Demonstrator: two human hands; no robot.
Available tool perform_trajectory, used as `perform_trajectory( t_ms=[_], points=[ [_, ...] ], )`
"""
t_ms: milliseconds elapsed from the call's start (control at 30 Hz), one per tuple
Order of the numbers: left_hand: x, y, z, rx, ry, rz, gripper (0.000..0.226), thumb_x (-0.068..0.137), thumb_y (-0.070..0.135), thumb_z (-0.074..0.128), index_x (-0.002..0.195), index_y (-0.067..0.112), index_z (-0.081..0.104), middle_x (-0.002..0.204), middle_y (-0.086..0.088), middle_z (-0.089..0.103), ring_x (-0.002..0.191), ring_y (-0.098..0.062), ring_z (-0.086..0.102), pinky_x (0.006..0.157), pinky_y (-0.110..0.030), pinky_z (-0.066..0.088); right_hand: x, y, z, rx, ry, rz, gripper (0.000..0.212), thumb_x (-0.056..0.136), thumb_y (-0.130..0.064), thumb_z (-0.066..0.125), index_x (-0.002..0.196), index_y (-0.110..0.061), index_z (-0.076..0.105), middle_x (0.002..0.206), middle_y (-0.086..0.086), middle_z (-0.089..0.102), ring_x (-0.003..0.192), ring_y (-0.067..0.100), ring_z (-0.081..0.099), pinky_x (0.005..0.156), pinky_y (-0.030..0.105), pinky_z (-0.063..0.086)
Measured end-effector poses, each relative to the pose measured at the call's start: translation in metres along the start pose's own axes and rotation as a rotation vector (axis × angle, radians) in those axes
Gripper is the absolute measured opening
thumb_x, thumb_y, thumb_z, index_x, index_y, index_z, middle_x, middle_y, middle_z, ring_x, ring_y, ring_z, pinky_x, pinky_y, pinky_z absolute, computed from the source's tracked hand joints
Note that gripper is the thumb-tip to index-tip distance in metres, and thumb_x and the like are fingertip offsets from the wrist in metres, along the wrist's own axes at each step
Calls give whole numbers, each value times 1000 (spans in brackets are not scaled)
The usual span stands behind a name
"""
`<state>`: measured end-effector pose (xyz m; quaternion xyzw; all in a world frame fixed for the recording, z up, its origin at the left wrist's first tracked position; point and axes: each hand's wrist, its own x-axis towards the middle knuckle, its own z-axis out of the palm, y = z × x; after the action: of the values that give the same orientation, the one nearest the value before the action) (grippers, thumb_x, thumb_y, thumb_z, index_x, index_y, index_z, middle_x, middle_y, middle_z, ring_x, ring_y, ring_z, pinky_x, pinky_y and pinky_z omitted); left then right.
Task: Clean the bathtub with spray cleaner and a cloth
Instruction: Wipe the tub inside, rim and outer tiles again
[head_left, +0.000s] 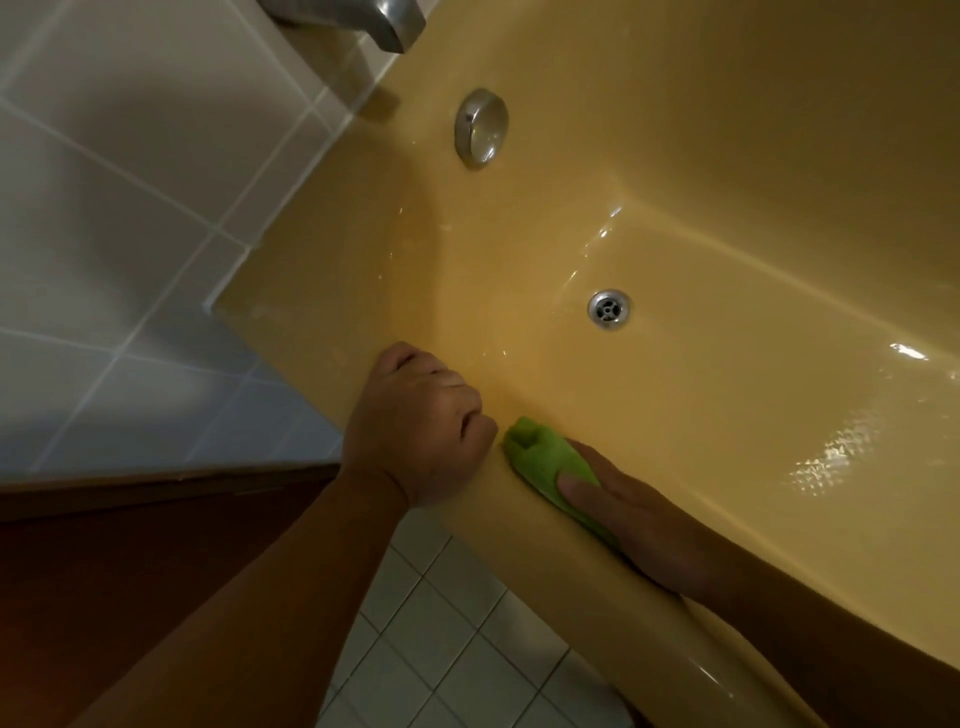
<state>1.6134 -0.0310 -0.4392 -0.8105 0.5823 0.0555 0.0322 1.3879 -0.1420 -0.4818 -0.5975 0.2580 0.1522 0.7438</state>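
Head view: cloth (545, 462) under right hand (639, 530), beside left hand (415, 421) on bathtub (311, 291)

Far left: wall tiles (130, 156), pale grey-white, large, light grout lines. Nearer than these, a band of blue-grey tiles (130, 395). Far edge, left of centre: brushed-metal spout (358, 21), cut off by the top of the view. Just nearer: round metal overflow cap (481, 129), glossy. Right of the cap and nearer: round chrome drain (609, 309), strainer holes visible. Near left: dark brown flat surface (130, 545); kind not determinable. Near centre: floor tiles (441, 649), small white squares, grey grout.
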Motion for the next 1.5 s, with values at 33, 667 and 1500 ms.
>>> perform_trajectory(
  t_ms=[33,667,1500],
  points=[
    [0,0,-1,7,-9,-4,43,91,38,39,68,22,72,73,7,69,82,-19,54,101,-39,33,-1,6,-5,7,-4,17,58,84,-84,40,139,-66,34,143,-41,45,129,-16,45,108,16,36],
    [10,-19,-1,15,-8,0,39,89,33,41,72,22,74,78,6,72,89,-22,60,118,-43,27,41,-18,7,-10,1,-51,39,100,-67,43,139,-66,36,141,-38,46,130,-11,46,110,21,36],
    [26,-48,-3,-118,83,15,27,86,22,52,84,15,78,84,0,75,104,-26,66,120,-52,29,89,-24,7,-32,27,-41,48,103,-60,34,150,-55,36,148,-34,41,132,-8,41,101,5,29]
  ],
)
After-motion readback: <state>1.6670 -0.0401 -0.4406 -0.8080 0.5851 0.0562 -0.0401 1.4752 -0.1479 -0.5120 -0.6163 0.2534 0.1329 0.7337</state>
